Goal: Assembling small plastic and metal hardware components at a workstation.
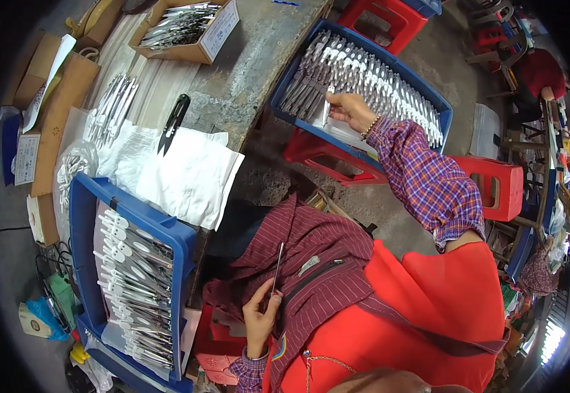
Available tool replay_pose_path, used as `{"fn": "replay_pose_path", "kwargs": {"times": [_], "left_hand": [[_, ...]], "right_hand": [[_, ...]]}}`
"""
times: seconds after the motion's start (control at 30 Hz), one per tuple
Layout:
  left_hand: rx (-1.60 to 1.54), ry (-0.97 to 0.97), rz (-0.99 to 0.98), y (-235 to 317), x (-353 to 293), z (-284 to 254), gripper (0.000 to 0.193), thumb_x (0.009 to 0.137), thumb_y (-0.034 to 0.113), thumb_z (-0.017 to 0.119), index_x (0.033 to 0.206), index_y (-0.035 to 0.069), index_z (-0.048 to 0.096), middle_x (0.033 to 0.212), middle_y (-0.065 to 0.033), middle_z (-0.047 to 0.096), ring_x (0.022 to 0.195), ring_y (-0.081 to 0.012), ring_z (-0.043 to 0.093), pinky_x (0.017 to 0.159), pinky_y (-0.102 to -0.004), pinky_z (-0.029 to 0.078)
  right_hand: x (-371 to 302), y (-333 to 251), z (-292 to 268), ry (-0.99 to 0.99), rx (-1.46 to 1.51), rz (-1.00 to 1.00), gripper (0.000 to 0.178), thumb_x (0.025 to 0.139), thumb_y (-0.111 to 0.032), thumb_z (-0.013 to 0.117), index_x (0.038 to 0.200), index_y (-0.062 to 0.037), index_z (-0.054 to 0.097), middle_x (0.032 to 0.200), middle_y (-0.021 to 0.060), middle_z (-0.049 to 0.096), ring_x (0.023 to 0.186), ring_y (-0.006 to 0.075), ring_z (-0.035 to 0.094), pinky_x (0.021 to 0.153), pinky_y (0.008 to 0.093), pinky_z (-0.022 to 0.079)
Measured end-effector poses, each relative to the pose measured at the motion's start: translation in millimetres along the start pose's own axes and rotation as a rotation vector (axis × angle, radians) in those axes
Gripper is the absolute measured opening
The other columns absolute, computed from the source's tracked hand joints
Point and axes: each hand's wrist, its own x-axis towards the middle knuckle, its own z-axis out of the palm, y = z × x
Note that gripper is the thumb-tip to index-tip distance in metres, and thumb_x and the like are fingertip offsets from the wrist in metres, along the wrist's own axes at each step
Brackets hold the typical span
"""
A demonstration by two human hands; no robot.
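My left hand [263, 319] is low in front of my apron, its fingers pinching a slim metal blade-like piece [277, 265] that points up. Out to the right, my right hand [354, 111] holds a slim white-and-metal tool [327, 105] upright over a blue crate [443, 108]. Rows of slim tools with white and grey ends [370, 72] fill most of that crate. Beside a bare pale patch at its near side, the held tool is close to the row's edge. The exact kind of these tools is too small to tell.
A second blue crate [183, 245] with similar tools stands at the left. On the workbench [246, 62] lie a white cloth [190, 177], a black-handled tool [175, 121], loose slim tools [113, 108] and a cardboard box [216, 36] of metal parts. Red stools [494, 190] support the right crate.
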Motion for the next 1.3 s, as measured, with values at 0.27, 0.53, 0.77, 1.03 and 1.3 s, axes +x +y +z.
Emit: {"fn": "replay_pose_path", "kwargs": {"times": [0.27, 0.53, 0.77, 1.03, 1.3], "left_hand": [[-0.019, 0.055, 0.032, -5.9, 3.3, 4.9, 0.035, 0.087, 0.004, 0.062, 0.121, -0.001, 0.058, 0.088, -0.0012, 0.063, 0.072, -0.0043, 0.054, 0.062, -0.0179, 0.044], [0.088, 0.080, 0.103, -16.1, 9.3, 1.4, 0.035, 0.084, 0.006, 0.065, 0.118, 0.002, 0.060, 0.086, -0.0020, 0.066, 0.079, -0.0052, 0.057, 0.071, -0.0212, 0.047], [0.065, 0.125, 0.191, -27.1, 7.7, 3.7, 0.037, 0.082, 0.014, 0.066, 0.117, 0.005, 0.060, 0.084, -0.0063, 0.066, 0.070, -0.0067, 0.054, 0.063, -0.0251, 0.046], [0.063, 0.041, 0.277, -25.9, 19.7, 10.8, 0.036, 0.083, 0.014, 0.065, 0.117, 0.003, 0.059, 0.099, -0.0125, 0.068, 0.087, -0.0132, 0.063, 0.075, -0.0287, 0.049], [-0.016, 0.071, 0.198, -30.7, 10.0, 12.0, 0.035, 0.088, 0.010, 0.062, 0.121, 0.002, 0.058, 0.096, 0.0001, 0.063, 0.082, -0.0037, 0.053, 0.071, -0.0205, 0.046]], "right_hand": [[29.4, 10.0, 6.1, 0.044, 0.011, -0.063, 0.019, 0.082, -0.010, 0.069, 0.086, 0.0070, 0.060, 0.081, 0.0130, 0.063, 0.069, 0.0206, 0.064, 0.059, 0.0302, 0.060], [35.7, 13.2, 2.1, -0.039, -0.222, -0.098, 0.026, 0.085, -0.022, 0.068, 0.083, 0.0034, 0.061, 0.075, 0.0110, 0.064, 0.060, 0.0192, 0.065, 0.054, 0.0289, 0.058], [-32.8, -15.8, -19.4, -0.232, -0.288, -0.291, 0.036, 0.093, -0.027, 0.054, 0.118, -0.0015, 0.056, 0.106, 0.0096, 0.062, 0.094, 0.0182, 0.063, 0.079, 0.0277, 0.053], [-285.4, -94.0, 117.5, -1.234, -0.117, -0.139, 0.054, 0.097, -0.044, 0.038, 0.125, 0.0009, 0.049, 0.117, 0.0164, 0.058, 0.111, 0.0337, 0.054, 0.096, 0.0448, 0.040], [-378.0, -70.2, 190.1, -1.925, 0.099, -0.467, 0.048, 0.098, -0.031, 0.038, 0.109, 0.0110, 0.057, 0.107, 0.0221, 0.063, 0.089, 0.0239, 0.066, 0.070, 0.0330, 0.057]]}}
